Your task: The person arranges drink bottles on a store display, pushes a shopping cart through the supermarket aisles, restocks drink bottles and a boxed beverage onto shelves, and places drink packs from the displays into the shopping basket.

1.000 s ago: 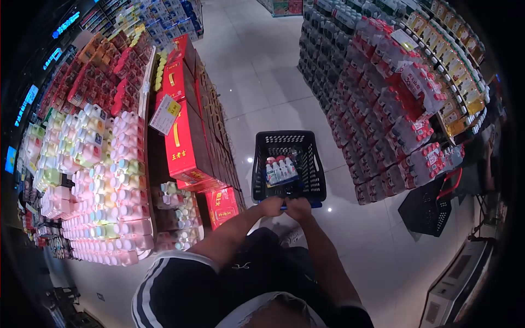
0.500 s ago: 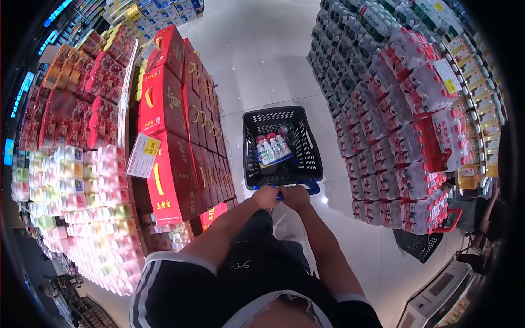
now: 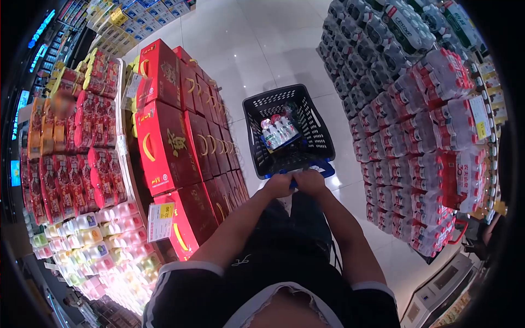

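Note:
A black basket-type cart (image 3: 311, 139) with a blue handle stands in front of my body. My left hand (image 3: 279, 186) and my right hand (image 3: 310, 181) are side by side, both closed around the blue handle at the near edge of the basket. Inside lies a pack of small white bottles (image 3: 279, 133) with red and green marks, and a dark, clear-looking item sits beside it near the far right corner. My fingertips are mostly hidden under the hands.
Stacked red gift boxes (image 3: 164, 145) with yellow handles flank the cart on the left, beside shelves of pink bottles (image 3: 117, 224) and red packs (image 3: 101, 123). Shrink-wrapped bottle packs (image 3: 394, 136) rise on the right. Pale tiled floor (image 3: 246, 46) runs ahead between them. A white appliance (image 3: 440, 284) stands lower right.
The stacks on both sides have slid down in view as I move forward along the aisle with the cart. The dark basket at the right is now mostly hidden. Both hands still grip the handle.

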Action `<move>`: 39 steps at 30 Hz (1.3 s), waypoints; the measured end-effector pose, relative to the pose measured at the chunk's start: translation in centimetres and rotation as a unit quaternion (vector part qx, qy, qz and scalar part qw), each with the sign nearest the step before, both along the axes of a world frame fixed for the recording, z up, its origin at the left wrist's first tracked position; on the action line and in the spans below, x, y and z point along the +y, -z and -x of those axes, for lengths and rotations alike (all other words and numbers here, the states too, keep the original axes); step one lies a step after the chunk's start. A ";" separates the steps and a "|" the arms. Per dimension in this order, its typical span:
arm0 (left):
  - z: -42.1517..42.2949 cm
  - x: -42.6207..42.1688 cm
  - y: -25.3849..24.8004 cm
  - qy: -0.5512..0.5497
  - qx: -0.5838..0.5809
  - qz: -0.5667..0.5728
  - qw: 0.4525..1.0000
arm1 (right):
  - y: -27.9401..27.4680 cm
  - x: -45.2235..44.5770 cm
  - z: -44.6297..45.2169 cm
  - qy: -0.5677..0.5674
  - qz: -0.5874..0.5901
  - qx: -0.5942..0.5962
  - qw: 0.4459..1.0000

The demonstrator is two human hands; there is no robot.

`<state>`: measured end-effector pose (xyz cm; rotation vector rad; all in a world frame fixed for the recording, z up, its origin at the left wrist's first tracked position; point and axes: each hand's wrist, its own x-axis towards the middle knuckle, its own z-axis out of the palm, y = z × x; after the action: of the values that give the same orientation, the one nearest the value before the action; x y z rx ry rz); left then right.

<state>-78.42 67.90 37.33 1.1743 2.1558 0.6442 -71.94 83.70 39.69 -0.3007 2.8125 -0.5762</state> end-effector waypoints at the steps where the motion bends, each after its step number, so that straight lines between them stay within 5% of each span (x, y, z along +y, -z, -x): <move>1: 1.5 0.2 0.1 -0.022 -0.002 -0.015 1.000 | 0.1 0.4 1.8 -0.001 -0.003 0.004 1.000; 12: 21.7 3.9 1.2 -0.070 0.032 0.066 0.995 | 1.6 4.5 23.2 -0.049 0.003 0.032 0.998; 25: 43.1 6.6 0.4 -0.106 0.134 -0.020 0.985 | 0.6 11.6 47.4 -0.178 -0.048 -0.047 0.982; 39: 64.9 8.3 0.5 -0.155 0.088 -0.041 0.983 | -0.5 13.1 71.2 -0.218 -0.085 -0.035 0.972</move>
<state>-143.32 76.19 36.87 0.9750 2.5137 0.7927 -143.16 96.79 40.15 -0.8164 2.5834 -0.2391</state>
